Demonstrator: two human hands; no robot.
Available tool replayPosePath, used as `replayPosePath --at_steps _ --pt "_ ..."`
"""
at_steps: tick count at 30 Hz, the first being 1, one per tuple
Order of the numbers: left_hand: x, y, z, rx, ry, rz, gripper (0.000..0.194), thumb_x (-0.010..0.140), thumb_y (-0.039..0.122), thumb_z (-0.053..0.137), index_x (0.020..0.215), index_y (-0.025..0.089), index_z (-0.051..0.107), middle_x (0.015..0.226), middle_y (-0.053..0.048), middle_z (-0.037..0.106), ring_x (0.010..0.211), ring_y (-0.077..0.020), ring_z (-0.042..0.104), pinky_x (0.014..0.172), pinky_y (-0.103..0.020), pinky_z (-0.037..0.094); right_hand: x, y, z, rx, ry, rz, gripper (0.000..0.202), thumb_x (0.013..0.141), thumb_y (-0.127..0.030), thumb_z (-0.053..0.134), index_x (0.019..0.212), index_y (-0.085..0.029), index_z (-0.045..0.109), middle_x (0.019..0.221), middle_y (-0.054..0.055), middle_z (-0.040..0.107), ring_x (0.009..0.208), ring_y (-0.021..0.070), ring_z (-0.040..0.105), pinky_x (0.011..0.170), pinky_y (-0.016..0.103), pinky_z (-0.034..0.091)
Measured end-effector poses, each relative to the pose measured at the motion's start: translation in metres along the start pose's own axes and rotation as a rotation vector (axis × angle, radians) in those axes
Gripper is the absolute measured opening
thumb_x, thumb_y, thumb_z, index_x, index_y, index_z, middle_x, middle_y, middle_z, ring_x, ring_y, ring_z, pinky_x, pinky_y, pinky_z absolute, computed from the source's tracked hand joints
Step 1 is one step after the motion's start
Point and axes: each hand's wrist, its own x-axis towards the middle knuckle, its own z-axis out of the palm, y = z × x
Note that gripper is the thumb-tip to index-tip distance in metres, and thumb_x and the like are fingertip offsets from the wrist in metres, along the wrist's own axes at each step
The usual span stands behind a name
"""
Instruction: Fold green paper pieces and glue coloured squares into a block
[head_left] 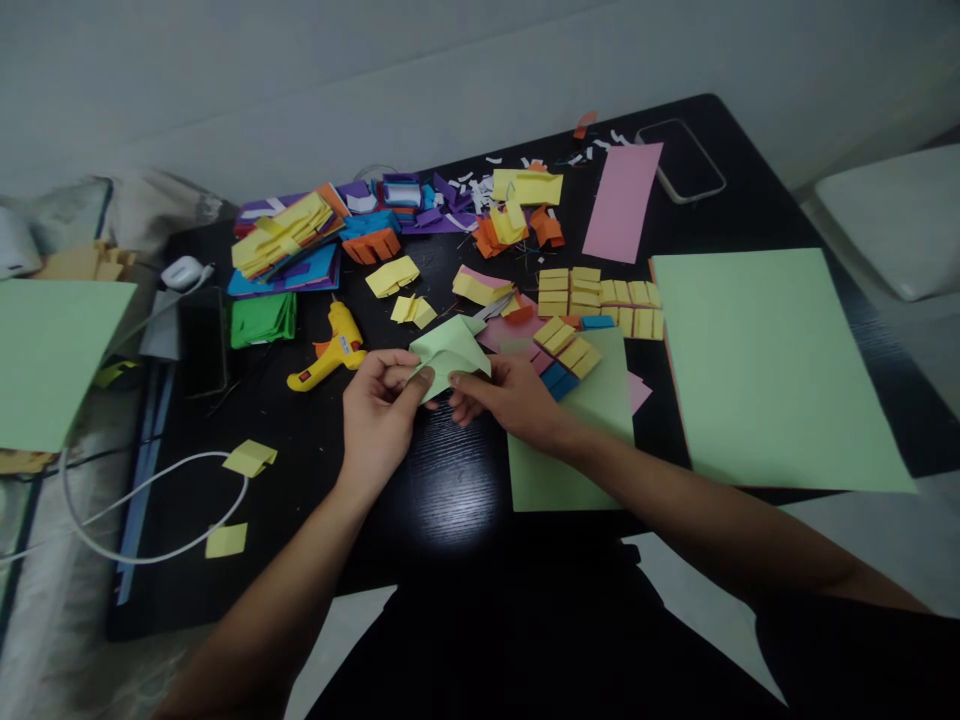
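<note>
A light green piece of paper [452,345], partly folded, is held up between both hands over the black table. My left hand [382,410] pinches its lower left edge with thumb and fingers. On the lower right edge, my right hand [517,398] grips the same paper, thumb on top and fingers beneath. Left of my left hand lies a yellow glue gun [330,350]. A pair of scissors [495,306] lies just behind the paper, partly hidden. Folded yellow pieces [570,350] sit beyond my right hand, on a flat green sheet [570,470].
A large green sheet [780,370] covers the right side of the black table [300,530]. Pink paper [624,200] and a phone [682,160] lie at the back right. Colored paper stacks [289,235] and scraps line the back. A white cable [157,555] loops at the left.
</note>
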Motion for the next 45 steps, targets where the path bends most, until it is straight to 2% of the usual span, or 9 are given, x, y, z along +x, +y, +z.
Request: replayPosePath --at_steps 4,12,26,29,32,36,40,42,45 --pt "0.0 -0.001 -0.001 0.006 -0.008 -0.017 0.033 0.079 0.037 0.087 0.095 0.018 0.066 0.069 0.002 0.073 0.055 -0.0115 0.066 0.056 -0.023 0.058 -0.001 -0.002 0.001 -0.004 0.009 -0.004 0.043 0.077 -0.054 0.09 0.073 -0.017 0.069 0.066 0.001 0.072 0.053 0.0122 0.068 0.056 0.027 0.064" --pt "0.001 -0.002 -0.001 0.006 -0.027 -0.028 0.027 0.08 0.034 0.084 0.094 0.019 0.067 0.068 0.001 0.071 0.057 -0.0141 0.068 0.059 -0.027 0.058 -0.001 0.002 0.001 -0.028 0.033 -0.006 0.04 0.078 -0.051 0.089 0.076 -0.017 0.069 0.07 0.002 0.074 0.054 0.0135 0.068 0.058 0.031 0.065" --pt "-0.001 -0.004 0.0 0.087 0.011 0.083 0.014 0.09 0.027 0.073 0.096 0.022 0.061 0.065 0.005 0.064 0.056 -0.013 0.066 0.058 -0.025 0.052 -0.002 0.004 0.003 -0.105 0.024 -0.021 0.042 0.077 -0.054 0.089 0.08 -0.016 0.071 0.072 0.004 0.074 0.057 0.0152 0.069 0.059 0.032 0.064" --pt "0.001 -0.002 -0.004 0.106 0.011 0.097 0.014 0.09 0.029 0.073 0.095 0.021 0.062 0.065 0.005 0.064 0.056 -0.0126 0.065 0.056 -0.023 0.051 -0.004 0.002 0.0 -0.194 0.114 -0.095 0.043 0.075 -0.049 0.092 0.09 -0.02 0.064 0.075 0.001 0.072 0.064 0.0163 0.07 0.061 0.031 0.062" --pt "0.003 -0.002 -0.008 0.123 0.01 0.109 0.014 0.09 0.029 0.074 0.097 0.022 0.064 0.067 0.005 0.064 0.056 -0.0121 0.064 0.057 -0.023 0.053 -0.007 -0.002 -0.001 -0.216 0.212 -0.188 0.061 0.07 -0.043 0.096 0.111 -0.026 0.054 0.077 -0.005 0.068 0.071 0.0173 0.071 0.063 0.03 0.059" --pt "0.004 -0.005 -0.011 0.137 -0.019 0.137 0.008 0.09 0.025 0.072 0.098 0.022 0.069 0.072 0.004 0.067 0.059 -0.012 0.065 0.059 -0.023 0.056 -0.009 -0.01 0.0 -0.117 0.103 -0.186 0.08 0.074 -0.046 0.093 0.138 -0.03 0.049 0.089 -0.003 0.07 0.081 0.0189 0.073 0.074 0.034 0.064" --pt "0.002 -0.006 -0.013 0.126 -0.039 0.164 0.009 0.09 0.021 0.07 0.097 0.022 0.073 0.084 0.001 0.073 0.066 -0.0129 0.069 0.06 -0.023 0.058 -0.008 -0.016 -0.001 -0.004 -0.004 -0.164 0.052 0.08 -0.055 0.088 0.118 -0.026 0.066 0.092 0.0 0.072 0.085 0.018 0.074 0.082 0.036 0.069" --pt "0.002 -0.005 -0.013 0.11 -0.042 0.172 0.01 0.089 0.02 0.07 0.098 0.022 0.075 0.085 0.0 0.074 0.065 -0.0133 0.07 0.059 -0.023 0.058 -0.007 -0.018 -0.003 0.023 -0.012 -0.146 0.044 0.08 -0.056 0.087 0.107 -0.024 0.071 0.09 0.0 0.072 0.083 0.0182 0.075 0.082 0.037 0.07" --pt "0.002 0.001 -0.012 0.09 -0.069 0.166 0.011 0.089 0.022 0.071 0.097 0.022 0.079 0.082 0.0 0.075 0.06 -0.0135 0.069 0.057 -0.025 0.056 -0.006 -0.018 -0.006 0.06 0.015 -0.133 0.04 0.08 -0.054 0.087 0.104 -0.024 0.074 0.092 0.001 0.072 0.081 0.018 0.076 0.078 0.037 0.071"
